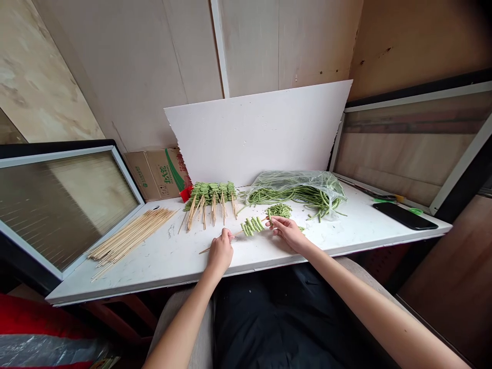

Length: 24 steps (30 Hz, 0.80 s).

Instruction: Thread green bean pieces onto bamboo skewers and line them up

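Note:
My left hand [221, 252] is closed round a wooden skewer [204, 251], whose blunt end sticks out to the left. Several short green bean pieces [252, 226] are threaded side by side on it. At the skewer's right end, my right hand [285, 231] pinches a green bean piece [270, 217] between thumb and fingers. Just behind that hand lies a small pile of cut bean pieces [279, 209]. Farther back on the left, filled bean skewers [213, 192] lie stacked, their bare sticks pointing toward me.
Bare skewers [132, 238] lie spread on the white table [154, 279] at left. A clear plastic bag of long beans [295, 192] sits at the back. At right are a black phone [405, 216] and green-handled scissors. A white board [257, 136] and a cardboard box [156, 174] stand behind.

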Available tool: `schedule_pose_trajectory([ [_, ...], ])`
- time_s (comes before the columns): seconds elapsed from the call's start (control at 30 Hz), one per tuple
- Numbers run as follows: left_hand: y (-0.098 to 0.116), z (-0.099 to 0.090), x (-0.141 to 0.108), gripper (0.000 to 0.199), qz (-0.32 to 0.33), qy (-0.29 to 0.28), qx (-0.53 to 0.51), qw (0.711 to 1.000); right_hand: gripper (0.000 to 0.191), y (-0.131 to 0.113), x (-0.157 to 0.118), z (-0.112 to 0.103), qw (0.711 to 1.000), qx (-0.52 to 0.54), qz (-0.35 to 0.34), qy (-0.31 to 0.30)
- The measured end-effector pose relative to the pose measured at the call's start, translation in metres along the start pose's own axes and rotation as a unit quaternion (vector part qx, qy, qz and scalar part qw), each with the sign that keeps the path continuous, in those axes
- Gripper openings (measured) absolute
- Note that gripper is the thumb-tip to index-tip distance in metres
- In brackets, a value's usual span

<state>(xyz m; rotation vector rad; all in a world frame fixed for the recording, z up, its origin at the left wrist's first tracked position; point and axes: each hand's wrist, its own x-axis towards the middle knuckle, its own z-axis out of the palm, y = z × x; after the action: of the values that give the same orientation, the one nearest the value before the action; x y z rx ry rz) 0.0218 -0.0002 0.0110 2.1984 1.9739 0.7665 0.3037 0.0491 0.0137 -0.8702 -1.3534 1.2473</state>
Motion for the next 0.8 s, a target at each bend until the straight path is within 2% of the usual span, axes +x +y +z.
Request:
schedule_pose_trajectory([
  [0.4,-0.004,0.001,0.001,0.015,-0.002,-0.001,-0.051,0.999,0.050,0.000,-0.001,-0.001,0.998,-0.032,-0.015,0.057],
  [0.8,-0.010,0.005,0.004,0.023,0.010,0.041,-0.127,0.991,0.047,-0.002,-0.003,-0.002,0.998,-0.034,-0.012,0.053],
])
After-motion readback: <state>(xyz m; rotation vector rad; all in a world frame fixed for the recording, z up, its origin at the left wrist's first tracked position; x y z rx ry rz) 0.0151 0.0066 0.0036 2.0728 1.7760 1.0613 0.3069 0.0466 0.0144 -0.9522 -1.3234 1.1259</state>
